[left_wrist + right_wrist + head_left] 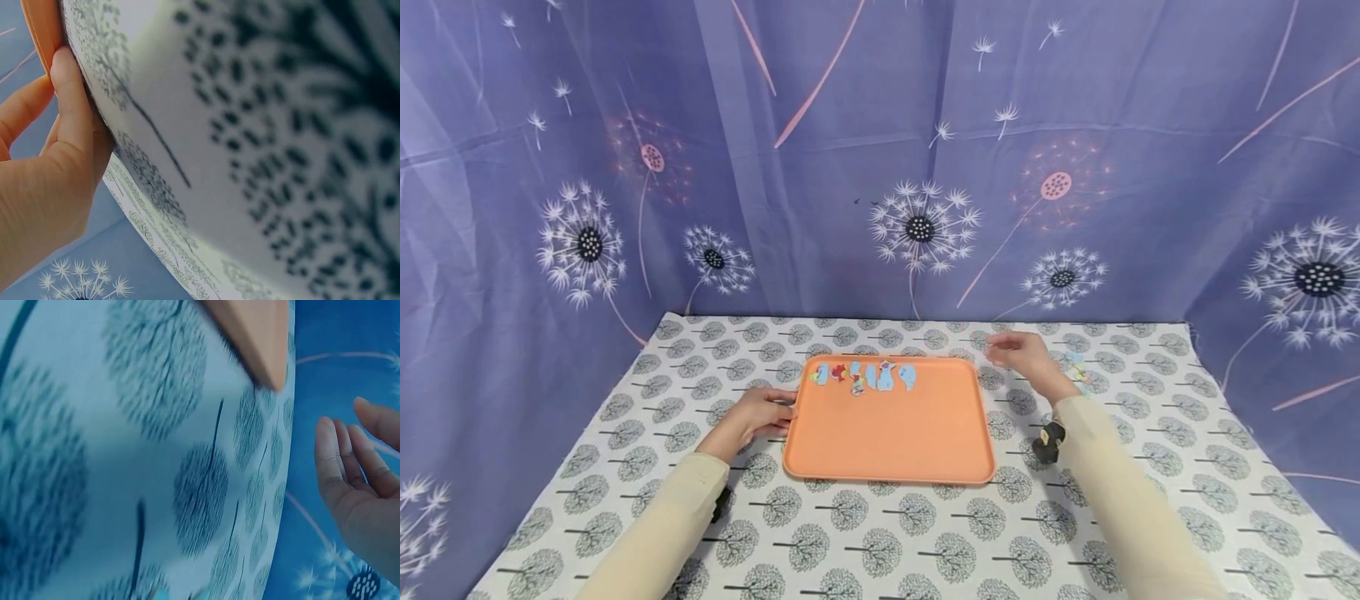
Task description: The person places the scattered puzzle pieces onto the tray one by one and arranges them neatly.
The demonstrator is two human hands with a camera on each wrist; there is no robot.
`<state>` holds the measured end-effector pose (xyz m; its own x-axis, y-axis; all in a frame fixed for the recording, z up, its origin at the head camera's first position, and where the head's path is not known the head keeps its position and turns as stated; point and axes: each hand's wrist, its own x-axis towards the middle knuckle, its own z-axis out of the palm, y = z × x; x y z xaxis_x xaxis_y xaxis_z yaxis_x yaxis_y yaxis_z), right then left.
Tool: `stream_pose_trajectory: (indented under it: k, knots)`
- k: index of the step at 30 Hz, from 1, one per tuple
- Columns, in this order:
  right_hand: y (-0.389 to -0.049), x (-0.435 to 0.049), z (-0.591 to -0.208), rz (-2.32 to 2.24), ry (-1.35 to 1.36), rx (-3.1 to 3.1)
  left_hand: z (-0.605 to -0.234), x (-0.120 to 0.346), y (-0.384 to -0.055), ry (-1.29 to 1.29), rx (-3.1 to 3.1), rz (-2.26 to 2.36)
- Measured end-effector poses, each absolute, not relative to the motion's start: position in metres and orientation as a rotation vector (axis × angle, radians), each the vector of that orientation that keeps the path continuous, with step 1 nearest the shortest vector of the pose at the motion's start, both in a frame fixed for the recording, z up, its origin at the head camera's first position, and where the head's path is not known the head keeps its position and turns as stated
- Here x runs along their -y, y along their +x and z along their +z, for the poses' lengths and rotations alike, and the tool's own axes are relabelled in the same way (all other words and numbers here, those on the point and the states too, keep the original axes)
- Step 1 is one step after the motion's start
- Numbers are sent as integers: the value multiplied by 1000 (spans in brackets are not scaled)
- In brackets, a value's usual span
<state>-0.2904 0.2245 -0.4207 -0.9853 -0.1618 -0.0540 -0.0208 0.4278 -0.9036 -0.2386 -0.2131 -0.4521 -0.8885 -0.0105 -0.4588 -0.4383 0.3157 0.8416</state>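
Observation:
An orange tray lies on the patterned cloth in the head view. My left hand is at its left edge, and in the left wrist view thumb and fingertips of that hand pinch the rim. Several small blue, red and yellow cut-out pieces lie in a row along the tray's far side, toward the left. Beyond the tray's upper right corner, my right hand hovers with loosely bent fingers. Nothing shows between those fingers in the right wrist view, where the hand is apart from the tray.
More small light-blue and yellow pieces lie on the cloth right of my right hand, partly hidden by the arm. A white cloth with tree prints covers the table. Purple dandelion curtains hang behind and at both sides.

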Motion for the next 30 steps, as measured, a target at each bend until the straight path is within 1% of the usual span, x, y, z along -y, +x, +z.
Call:
stream_pose_trajectory:
  k: [15, 21, 30]
  knots:
    - [-267, -288, -427, -1450, -13, -2551, -449, 213, -238, -406, -2207, 1599]
    - [-259, -301, -428, -1398, -16, -2528, -451, 214, -239, -372, -2198, 1628]
    - [-243, -316, -438, -1456, -13, -2390, -454, 215, -237, -343, -2201, 1648]
